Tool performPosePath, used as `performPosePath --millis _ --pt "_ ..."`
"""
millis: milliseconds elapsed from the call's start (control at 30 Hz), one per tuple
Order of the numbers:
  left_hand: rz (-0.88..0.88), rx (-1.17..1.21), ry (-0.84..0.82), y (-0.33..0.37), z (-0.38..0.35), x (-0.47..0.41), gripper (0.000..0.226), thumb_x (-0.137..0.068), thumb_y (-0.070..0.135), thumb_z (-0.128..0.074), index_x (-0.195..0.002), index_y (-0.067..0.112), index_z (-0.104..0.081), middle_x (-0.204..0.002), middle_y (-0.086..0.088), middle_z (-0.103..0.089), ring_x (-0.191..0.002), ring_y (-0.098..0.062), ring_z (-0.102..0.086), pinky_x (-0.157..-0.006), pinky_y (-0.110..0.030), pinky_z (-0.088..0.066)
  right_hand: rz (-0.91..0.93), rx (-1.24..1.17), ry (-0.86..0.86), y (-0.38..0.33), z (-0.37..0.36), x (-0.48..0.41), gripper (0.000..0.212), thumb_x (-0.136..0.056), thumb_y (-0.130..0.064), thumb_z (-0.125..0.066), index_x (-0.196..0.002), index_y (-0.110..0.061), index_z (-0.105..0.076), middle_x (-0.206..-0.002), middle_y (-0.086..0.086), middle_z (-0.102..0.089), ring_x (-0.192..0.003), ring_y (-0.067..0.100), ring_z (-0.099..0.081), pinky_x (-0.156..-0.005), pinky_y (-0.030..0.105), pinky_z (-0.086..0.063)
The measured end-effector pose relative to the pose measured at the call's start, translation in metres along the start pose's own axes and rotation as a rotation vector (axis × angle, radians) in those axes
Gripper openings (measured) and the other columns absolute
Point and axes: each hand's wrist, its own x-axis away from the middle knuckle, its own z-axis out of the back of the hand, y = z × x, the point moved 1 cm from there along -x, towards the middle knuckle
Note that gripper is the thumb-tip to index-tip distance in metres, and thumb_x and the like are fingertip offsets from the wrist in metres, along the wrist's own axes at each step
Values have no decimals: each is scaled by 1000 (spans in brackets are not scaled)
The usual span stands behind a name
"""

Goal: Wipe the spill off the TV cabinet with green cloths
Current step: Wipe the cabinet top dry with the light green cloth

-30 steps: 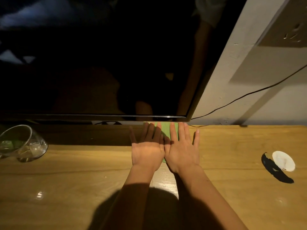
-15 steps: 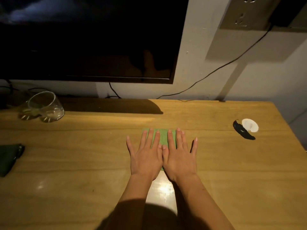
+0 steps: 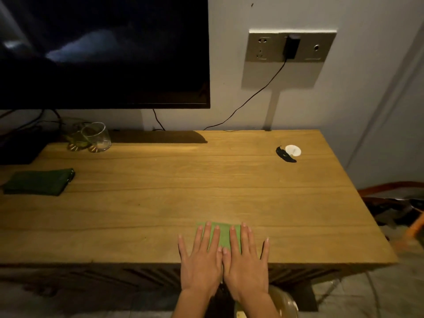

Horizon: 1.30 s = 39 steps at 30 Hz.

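A: Both palms flat, fingers spread. The left hand [image 3: 200, 262] and right hand [image 3: 246, 262] press the light green cloth [image 3: 223, 235], gripping nothing, right at the front edge of the TV cabinet [image 3: 298, 226].

B: And that's new: a second ago they were pressed up near the TV [image 3: 103, 51]. The cloth has been dragged all the way back.

A: One full stroke, I'd say. No wet patch shows in this dim light.

B: Room to work?

A: Plenty. Bare wood left and right, and the front drop is immediate. Farther out, a dark green cloth [image 3: 39, 182] lies left, a tipped glass [image 3: 96, 137] behind it, and a white lid [image 3: 293, 150] far right.
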Motion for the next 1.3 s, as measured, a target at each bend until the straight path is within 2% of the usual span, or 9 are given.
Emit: performPosePath --millis 67,133,167,233,333,400,600,900,1300 --pt "-9 -30 34 4 8 1 56 -98 41 -9 -154 34 -10 -163 7 -3 -150 -16 0 -113 -63 4 10 0 -6 2 -2 -1 65 -94 -50 1 -154 -25 -1 -161 5 13 -148 22 15 -114 62 12" --pt "-6 21 54 5 11 1 54 -97 41 -25 -147 28 -40 -155 4 -34 -146 -13 -26 -109 -62 -12 -3 -18 -13 1 2 -6 62 -96 -48 -12 -153 -23 -18 -162 9 -7 -150 24 -4 -116 65 -3" --pt "-7 25 54 5 11 -3 53 -96 41 -27 -146 27 -41 -154 5 -35 -146 -11 -23 -108 -62 -13 -8 -42 -20 0 3 -9 61 -96 -47 -19 -150 -21 -28 -160 10 -20 -148 26 -16 -115 65 -13" --pt "-14 36 28 1 5 -18 54 -98 42 -24 -150 29 -32 -158 6 -26 -149 -11 -15 -109 -62 -7 7 -46 4 3 2 -24 60 -96 -47 -23 -149 -20 -32 -158 10 -25 -147 25 -21 -114 65 -17" --pt "-15 18 4 0 2 -63 55 -98 47 -1 -152 36 9 -161 11 14 -147 -14 19 -112 -61 14 6 -12 23 9 0 -65 63 -98 -50 -6 -154 -23 -10 -162 7 -1 -150 22 3 -116 63 3" --pt "-16 24 26 1 6 -98 55 -97 48 5 -149 36 18 -159 12 22 -144 -12 27 -112 -61 19 -8 -16 54 12 3 -99 64 -97 -51 -1 -154 -24 -5 -162 6 5 -149 20 9 -116 61 8" --pt "-16 8 51 3 21 -224 59 -94 47 13 -151 35 17 -159 11 25 -145 -11 27 -112 -61 20 -17 19 60 19 23 -223 64 -93 -53 12 -151 -28 16 -162 3 21 -148 17 22 -114 59 18" --pt "-17 31 85 4 46 -375 57 -93 47 15 -149 36 19 -159 10 24 -146 -12 25 -113 -61 16 -10 41 92 24 46 -375 64 -94 -54 10 -152 -27 13 -163 3 14 -149 18 18 -113 60 18" --pt "-22 125 90 8 55 -427 55 -100 44 0 -152 33 9 -163 8 17 -147 -10 23 -113 -61 -22 4 -4 120 30 55 -428 66 -96 -54 4 -156 -27 -1 -165 2 5 -150 18 14 -116 58 15"
